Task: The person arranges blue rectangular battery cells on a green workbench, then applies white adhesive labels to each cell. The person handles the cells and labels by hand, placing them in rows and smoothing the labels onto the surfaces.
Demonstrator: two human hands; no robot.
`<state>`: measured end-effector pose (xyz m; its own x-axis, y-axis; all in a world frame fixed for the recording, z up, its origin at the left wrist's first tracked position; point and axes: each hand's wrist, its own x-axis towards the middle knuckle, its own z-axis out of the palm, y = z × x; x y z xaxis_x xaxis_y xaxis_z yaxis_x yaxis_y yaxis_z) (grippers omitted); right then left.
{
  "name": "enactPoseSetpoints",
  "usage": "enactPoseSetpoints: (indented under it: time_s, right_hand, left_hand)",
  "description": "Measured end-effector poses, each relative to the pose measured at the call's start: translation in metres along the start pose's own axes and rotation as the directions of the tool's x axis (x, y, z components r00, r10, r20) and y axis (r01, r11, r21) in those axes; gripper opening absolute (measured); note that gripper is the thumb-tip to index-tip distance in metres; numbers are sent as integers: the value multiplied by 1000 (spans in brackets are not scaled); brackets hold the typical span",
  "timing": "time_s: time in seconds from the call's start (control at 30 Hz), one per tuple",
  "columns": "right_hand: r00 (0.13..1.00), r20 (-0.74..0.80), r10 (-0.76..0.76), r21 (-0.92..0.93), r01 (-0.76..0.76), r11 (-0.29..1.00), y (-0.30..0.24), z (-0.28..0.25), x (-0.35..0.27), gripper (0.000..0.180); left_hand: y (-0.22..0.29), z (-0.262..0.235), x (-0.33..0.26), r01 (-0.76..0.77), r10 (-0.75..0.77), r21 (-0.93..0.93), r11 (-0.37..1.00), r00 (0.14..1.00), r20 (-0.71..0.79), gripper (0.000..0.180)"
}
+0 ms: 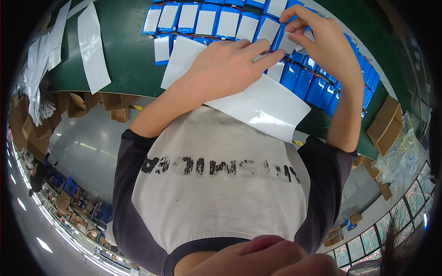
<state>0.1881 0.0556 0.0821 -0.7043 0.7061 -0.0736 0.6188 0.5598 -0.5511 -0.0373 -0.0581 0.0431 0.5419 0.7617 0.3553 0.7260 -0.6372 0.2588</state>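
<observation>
Several blue shrink-wrapped battery packs [206, 20] lie in rows on the green table, many with a white label on top. A glossy white sheet [262, 103] lies at the near side of the rows, partly under my left hand [232, 64]. That hand rests palm down, fingers apart, its index finger reaching over the packs. Beyond it to the right, my right hand [322, 39] is bent over the packs, thumb and forefinger in a pinch at a white label [287, 44]. The fingers partly hide the label, and its exact contact with the pack cannot be made out.
Another white sheet [92, 48] lies on the green table [129, 55] to the left, near a pile of clear plastic film [37, 78]. Open cardboard boxes [115, 103] stand below the table's near edge. One more box [386, 125] is at the right, beside crumpled clear plastic [400, 152].
</observation>
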Motion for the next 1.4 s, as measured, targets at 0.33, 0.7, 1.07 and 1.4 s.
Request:
enactPoseSetpoints:
  time_s: [0.33,0.7,1.07,1.4]
  right_hand:
    - [990,-13,138,42,-138,990,-8,-11,-2,24]
    - [988,-132,83,-9,-85,996,4,10,2,27]
    - [936,-344,75,127,-33,991,14,-17,-26,31]
    - [945,-267,191,-110,-226,968,16,7,-33,23]
  left_hand:
    - [-10,9,2,-5,4,22,1000,999,34,49]
    - [-6,20,12,50,-58,80,996,993,98,48]
    - [-7,20,19,91,-84,-28,995,980,182,32]
    - [-7,24,16,88,-87,0,996,983,159,35]
